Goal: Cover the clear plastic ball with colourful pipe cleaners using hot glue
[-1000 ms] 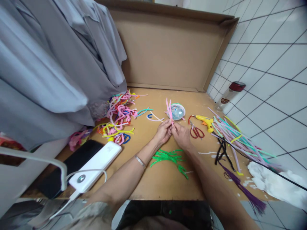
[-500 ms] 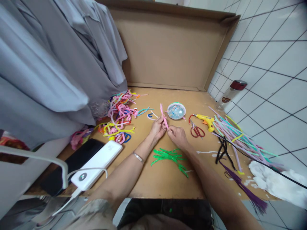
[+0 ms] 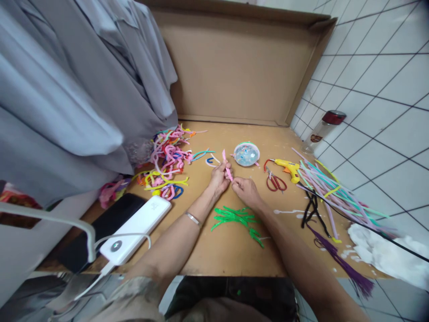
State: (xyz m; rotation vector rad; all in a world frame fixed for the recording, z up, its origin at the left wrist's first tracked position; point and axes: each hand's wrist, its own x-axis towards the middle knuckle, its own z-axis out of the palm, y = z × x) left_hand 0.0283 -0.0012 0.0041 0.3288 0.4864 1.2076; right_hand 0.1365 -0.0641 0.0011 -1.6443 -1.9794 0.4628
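Both hands meet above the middle of the brown table (image 3: 208, 250). My left hand (image 3: 218, 177) is closed round a folded pink pipe cleaner (image 3: 227, 163), whose top end sticks up past the fingers. My right hand (image 3: 246, 189) pinches the lower end of the same pink piece. A bunch of green pipe cleaners (image 3: 237, 218) lies just in front of my wrists. A round clear container (image 3: 246, 154) sits right behind the hands.
Curled coloured pipe cleaners (image 3: 167, 158) are heaped at the left; straight ones (image 3: 330, 190) lie at the right beside red scissors (image 3: 275, 181) and a yellow glue gun (image 3: 286, 167). A white power bank (image 3: 136, 229), dark phone (image 3: 97, 232), bottle (image 3: 322, 127), cardboard wall (image 3: 234, 67) and hanging grey clothes (image 3: 73, 85) surround the table.
The pink pipe cleaner, upright and fanned before, now shows shorter and lower in the hands. Both hands have shifted slightly left and away from me.
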